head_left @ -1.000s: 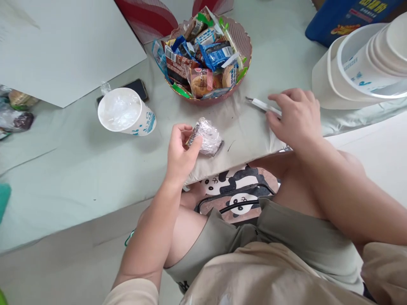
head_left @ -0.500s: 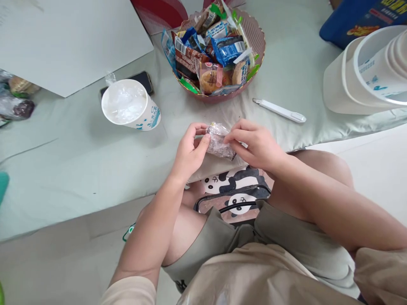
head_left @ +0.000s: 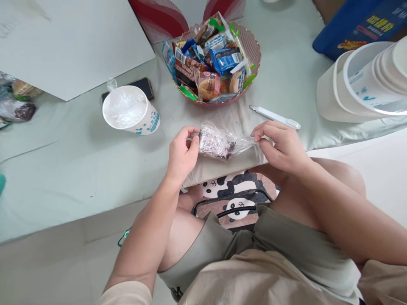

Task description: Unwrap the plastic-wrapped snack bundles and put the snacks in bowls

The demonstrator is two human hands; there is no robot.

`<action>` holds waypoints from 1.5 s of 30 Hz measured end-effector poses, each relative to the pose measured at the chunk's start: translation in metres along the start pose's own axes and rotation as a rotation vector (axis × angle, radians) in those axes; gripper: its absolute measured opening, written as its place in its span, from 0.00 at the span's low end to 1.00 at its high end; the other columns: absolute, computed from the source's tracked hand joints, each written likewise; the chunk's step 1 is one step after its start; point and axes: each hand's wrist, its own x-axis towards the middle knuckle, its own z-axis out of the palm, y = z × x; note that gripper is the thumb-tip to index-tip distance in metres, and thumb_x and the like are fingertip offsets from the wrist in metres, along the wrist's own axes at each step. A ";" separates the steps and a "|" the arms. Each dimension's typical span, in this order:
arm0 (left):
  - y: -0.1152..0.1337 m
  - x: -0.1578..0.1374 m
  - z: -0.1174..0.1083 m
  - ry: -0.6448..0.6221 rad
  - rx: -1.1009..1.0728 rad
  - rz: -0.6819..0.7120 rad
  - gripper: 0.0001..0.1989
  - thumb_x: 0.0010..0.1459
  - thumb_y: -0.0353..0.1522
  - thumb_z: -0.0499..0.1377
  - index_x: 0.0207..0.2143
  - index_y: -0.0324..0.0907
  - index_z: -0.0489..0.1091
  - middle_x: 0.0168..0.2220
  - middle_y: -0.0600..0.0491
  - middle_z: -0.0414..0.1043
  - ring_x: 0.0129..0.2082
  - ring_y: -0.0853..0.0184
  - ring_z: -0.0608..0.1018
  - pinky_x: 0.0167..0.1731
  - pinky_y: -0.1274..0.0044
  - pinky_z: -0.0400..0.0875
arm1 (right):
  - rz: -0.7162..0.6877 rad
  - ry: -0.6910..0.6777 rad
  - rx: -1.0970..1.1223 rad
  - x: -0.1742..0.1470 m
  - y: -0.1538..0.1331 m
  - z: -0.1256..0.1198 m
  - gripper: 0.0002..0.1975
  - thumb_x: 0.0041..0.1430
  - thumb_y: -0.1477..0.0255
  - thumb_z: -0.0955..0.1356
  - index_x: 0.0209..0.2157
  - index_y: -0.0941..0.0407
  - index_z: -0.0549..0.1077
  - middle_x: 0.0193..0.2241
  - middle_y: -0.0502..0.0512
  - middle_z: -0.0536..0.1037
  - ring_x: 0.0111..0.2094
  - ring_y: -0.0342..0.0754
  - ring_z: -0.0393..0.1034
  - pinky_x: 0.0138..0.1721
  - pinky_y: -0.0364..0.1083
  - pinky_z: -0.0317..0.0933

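Observation:
Between my hands, near the table's front edge, is a small dark snack pack (head_left: 211, 144) wrapped in clear plastic film (head_left: 240, 143). My left hand (head_left: 184, 150) grips the pack's left end between thumb and fingers. On the other side, my right hand (head_left: 280, 142) pinches the film's end, which is stretched out to the right in a twisted tail. The film still covers much of the pack, so its print cannot be read. Just beyond my right hand lies a white utility knife (head_left: 275, 117).
A scalloped bowl (head_left: 254, 46) of packaged snacks stands behind my hands. To the left are a paper cup (head_left: 149, 120) with crumpled film in it, a phone (head_left: 146, 88) and a white box (head_left: 95, 42). White tubs (head_left: 330, 93) with paper cups and a blue container (head_left: 343, 34) stand right.
My right hand has moved right, drawing the film out from the pack into a stretched tail. My left hand has shifted slightly left, keeping its hold on the pack.

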 end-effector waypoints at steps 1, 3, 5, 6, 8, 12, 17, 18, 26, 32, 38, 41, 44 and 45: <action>0.000 0.001 0.000 0.008 0.018 0.003 0.07 0.61 0.28 0.57 0.41 0.43 0.73 0.35 0.55 0.74 0.23 0.74 0.71 0.28 0.78 0.67 | 0.041 0.014 -0.028 0.000 0.002 0.000 0.06 0.52 0.76 0.63 0.29 0.51 0.69 0.34 0.56 0.79 0.41 0.56 0.75 0.44 0.56 0.68; 0.002 0.001 0.000 0.058 0.094 0.045 0.06 0.60 0.29 0.58 0.40 0.43 0.73 0.36 0.53 0.74 0.27 0.71 0.74 0.32 0.76 0.70 | 0.113 0.093 -0.098 0.001 0.002 0.000 0.08 0.53 0.76 0.63 0.33 0.51 0.71 0.37 0.57 0.79 0.42 0.57 0.74 0.45 0.57 0.68; 0.005 0.000 0.001 0.120 0.207 0.159 0.05 0.59 0.31 0.59 0.39 0.43 0.73 0.38 0.51 0.75 0.35 0.65 0.77 0.39 0.73 0.73 | 0.101 0.206 -0.125 0.003 -0.003 0.001 0.09 0.57 0.72 0.63 0.38 0.52 0.72 0.42 0.59 0.79 0.46 0.59 0.74 0.48 0.58 0.67; 0.007 -0.002 0.003 0.130 0.260 0.233 0.06 0.59 0.32 0.60 0.39 0.43 0.73 0.39 0.49 0.75 0.40 0.63 0.78 0.43 0.70 0.74 | 0.052 0.235 -0.110 0.004 -0.006 0.004 0.10 0.59 0.69 0.64 0.42 0.52 0.73 0.45 0.61 0.79 0.48 0.59 0.73 0.50 0.59 0.66; 0.011 -0.006 0.008 0.084 0.340 0.375 0.07 0.58 0.34 0.62 0.40 0.44 0.74 0.44 0.47 0.76 0.47 0.58 0.78 0.50 0.66 0.73 | -0.066 0.189 -0.062 0.008 -0.014 0.011 0.15 0.60 0.62 0.67 0.47 0.53 0.72 0.48 0.62 0.79 0.51 0.60 0.73 0.52 0.59 0.65; 0.017 -0.014 0.020 -0.043 0.441 0.500 0.13 0.58 0.36 0.65 0.45 0.44 0.76 0.51 0.45 0.77 0.54 0.53 0.76 0.57 0.61 0.70 | -0.107 -0.008 -0.049 0.010 -0.024 0.025 0.08 0.62 0.65 0.67 0.40 0.53 0.74 0.35 0.56 0.81 0.41 0.56 0.74 0.48 0.56 0.64; 0.017 -0.014 0.020 -0.081 0.434 0.417 0.16 0.56 0.38 0.70 0.46 0.46 0.77 0.52 0.47 0.77 0.54 0.54 0.76 0.55 0.61 0.69 | -0.017 0.018 0.016 0.003 -0.022 0.014 0.05 0.61 0.70 0.66 0.31 0.53 0.71 0.28 0.53 0.78 0.33 0.50 0.72 0.40 0.50 0.64; 0.017 -0.014 0.019 -0.073 0.431 0.414 0.14 0.56 0.38 0.70 0.44 0.46 0.77 0.51 0.47 0.78 0.53 0.54 0.76 0.55 0.62 0.69 | 0.003 0.021 0.015 0.002 -0.020 0.010 0.04 0.61 0.71 0.66 0.31 0.52 0.71 0.28 0.52 0.77 0.32 0.50 0.72 0.39 0.50 0.64; 0.014 -0.013 0.026 -0.005 0.426 0.513 0.08 0.64 0.32 0.61 0.30 0.45 0.75 0.38 0.50 0.78 0.42 0.59 0.76 0.46 0.65 0.68 | 0.121 -0.030 -0.031 0.000 -0.012 0.001 0.06 0.54 0.76 0.64 0.33 0.52 0.70 0.21 0.47 0.73 0.25 0.48 0.69 0.35 0.48 0.62; 0.019 -0.008 0.023 0.021 0.159 0.395 0.10 0.67 0.34 0.55 0.31 0.45 0.69 0.37 0.50 0.76 0.40 0.63 0.75 0.42 0.69 0.70 | 0.171 -0.029 -0.019 -0.001 -0.011 0.000 0.06 0.54 0.74 0.64 0.35 0.52 0.71 0.22 0.48 0.74 0.23 0.47 0.67 0.33 0.48 0.61; 0.006 -0.002 0.002 0.246 -0.289 0.005 0.14 0.66 0.44 0.57 0.31 0.46 0.64 0.28 0.55 0.64 0.28 0.70 0.69 0.31 0.76 0.67 | 0.219 0.089 -0.011 -0.003 -0.008 -0.004 0.04 0.56 0.72 0.65 0.33 0.51 0.72 0.25 0.51 0.75 0.28 0.50 0.70 0.34 0.49 0.62; -0.003 0.002 -0.015 0.405 -0.425 -0.137 0.14 0.60 0.42 0.59 0.28 0.45 0.59 0.27 0.56 0.63 0.28 0.71 0.69 0.30 0.78 0.67 | 0.308 0.154 -0.040 -0.002 -0.003 -0.006 0.03 0.55 0.72 0.65 0.32 0.51 0.70 0.26 0.50 0.76 0.25 0.48 0.66 0.31 0.48 0.60; -0.009 0.004 -0.027 0.453 -0.425 -0.177 0.13 0.57 0.41 0.58 0.27 0.45 0.59 0.28 0.55 0.65 0.29 0.70 0.72 0.30 0.78 0.67 | 0.312 0.185 -0.085 -0.001 0.004 -0.009 0.03 0.52 0.73 0.66 0.31 0.51 0.70 0.31 0.53 0.78 0.27 0.49 0.68 0.32 0.49 0.62; -0.011 0.004 -0.028 0.436 -0.409 -0.159 0.12 0.58 0.42 0.57 0.28 0.45 0.60 0.30 0.54 0.67 0.31 0.70 0.73 0.31 0.78 0.68 | 0.291 0.195 -0.070 -0.001 0.005 -0.010 0.04 0.52 0.72 0.65 0.31 0.51 0.71 0.33 0.54 0.79 0.30 0.51 0.70 0.34 0.50 0.64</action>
